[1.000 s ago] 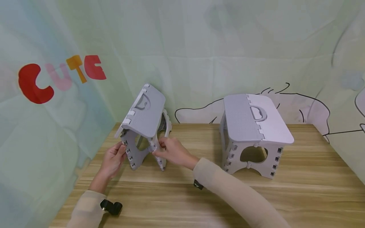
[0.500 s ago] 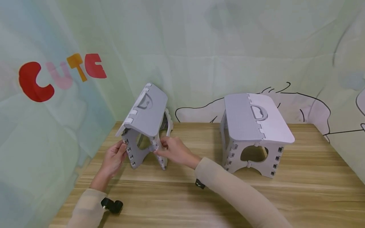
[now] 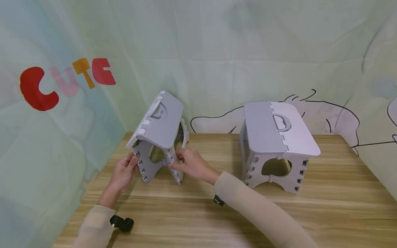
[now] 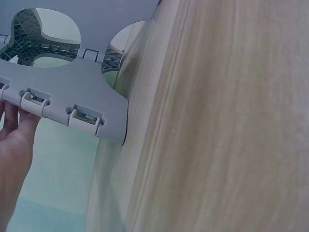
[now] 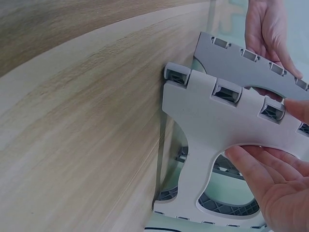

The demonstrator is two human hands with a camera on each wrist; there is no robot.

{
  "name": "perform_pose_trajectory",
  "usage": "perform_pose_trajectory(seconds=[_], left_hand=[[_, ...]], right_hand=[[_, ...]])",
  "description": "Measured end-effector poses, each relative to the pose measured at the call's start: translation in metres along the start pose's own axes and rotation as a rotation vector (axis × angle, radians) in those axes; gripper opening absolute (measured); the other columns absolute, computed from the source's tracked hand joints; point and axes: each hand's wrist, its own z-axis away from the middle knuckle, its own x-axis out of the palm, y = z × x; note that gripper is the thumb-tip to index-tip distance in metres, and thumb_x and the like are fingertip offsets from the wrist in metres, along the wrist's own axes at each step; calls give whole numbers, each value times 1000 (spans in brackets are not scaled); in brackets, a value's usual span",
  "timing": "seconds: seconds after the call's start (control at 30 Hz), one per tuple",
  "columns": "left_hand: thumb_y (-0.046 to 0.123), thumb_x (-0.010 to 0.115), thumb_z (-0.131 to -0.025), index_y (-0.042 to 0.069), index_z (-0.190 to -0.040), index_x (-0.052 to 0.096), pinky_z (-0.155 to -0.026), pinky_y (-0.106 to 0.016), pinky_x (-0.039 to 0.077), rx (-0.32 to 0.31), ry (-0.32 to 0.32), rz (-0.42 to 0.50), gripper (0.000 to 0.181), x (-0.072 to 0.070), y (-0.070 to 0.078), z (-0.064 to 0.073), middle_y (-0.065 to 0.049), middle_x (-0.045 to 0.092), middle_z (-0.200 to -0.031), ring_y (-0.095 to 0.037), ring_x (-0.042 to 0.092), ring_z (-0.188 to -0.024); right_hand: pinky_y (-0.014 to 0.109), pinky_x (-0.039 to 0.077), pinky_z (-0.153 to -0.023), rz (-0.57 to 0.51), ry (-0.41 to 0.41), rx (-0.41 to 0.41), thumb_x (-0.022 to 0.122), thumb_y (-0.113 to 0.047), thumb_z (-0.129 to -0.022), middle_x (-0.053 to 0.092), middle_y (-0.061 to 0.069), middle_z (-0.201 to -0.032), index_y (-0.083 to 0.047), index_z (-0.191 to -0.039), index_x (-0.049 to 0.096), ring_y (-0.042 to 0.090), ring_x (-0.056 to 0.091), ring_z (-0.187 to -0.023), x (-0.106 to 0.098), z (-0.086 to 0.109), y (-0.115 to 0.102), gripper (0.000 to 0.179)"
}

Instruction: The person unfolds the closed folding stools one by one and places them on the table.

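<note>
A grey and white folding stool (image 3: 165, 120) stands half-folded at the left of the table, its seat bent along the hinge line. My left hand (image 3: 124, 172) holds the left front edge of its leg panel, thumb on the near side. At the right front leg, my right hand (image 3: 193, 165) grips the panel. In the right wrist view, the fingers of that hand (image 5: 275, 179) reach into the opening of the light leg panel (image 5: 207, 111), with the thumb at its hinged edge. The left wrist view shows the left hand (image 4: 17, 150) under the grey panel (image 4: 72, 92), fingertips partly hidden.
A second folding stool (image 3: 266, 131) stands fully unfolded to the right, its carry handle lying on the seat. Both are on a wood-grain table (image 3: 198, 213). A printed cloth (image 3: 211, 41) hangs behind and along the left side.
The half-folded stool's seat and right leg have shifted slightly right, with the right hand moving along. The left hand keeps its hold, and the second stool stays put.
</note>
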Motion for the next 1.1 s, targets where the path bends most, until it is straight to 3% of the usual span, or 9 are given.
perform_pose_trajectory(seconds=[0.2, 0.53, 0.9, 1.1], left_hand=[[5, 39, -105, 17, -118, 72, -88, -19, 53, 1, -9, 8, 38, 1, 1, 0, 3, 71, -113, -6, 65, -104], [4, 38, -106, 17, -120, 71, -88, -19, 53, -1, -21, 3, 38, 2, 4, 1, 2, 70, -115, -6, 65, -105], [4, 38, -106, 16, -120, 70, -87, -19, 53, 9, -26, 4, 37, 3, 2, -1, 2, 70, -115, -7, 65, -103], [4, 37, -106, 15, -120, 70, -87, -20, 53, 20, -37, 11, 38, 3, 2, -1, 1, 70, -115, -7, 65, -104]], right_hand=[[22, 55, -83, -4, 6, 0, 73, -21, -93, 72, 12, -111, 0, -114, 68, 17, 68, -99, -1, 2, 1, 30], [36, 57, -86, -26, 14, -11, 74, -19, -92, 72, 15, -111, 1, -113, 68, 19, 68, -100, -1, 4, 3, 30], [35, 57, -87, -22, 16, -1, 74, -19, -92, 71, 16, -113, 2, -113, 68, 21, 69, -101, -4, 6, 5, 30], [28, 57, -85, -19, 17, 5, 74, -18, -92, 71, 17, -114, 2, -113, 68, 25, 69, -103, -5, 8, 5, 30]])
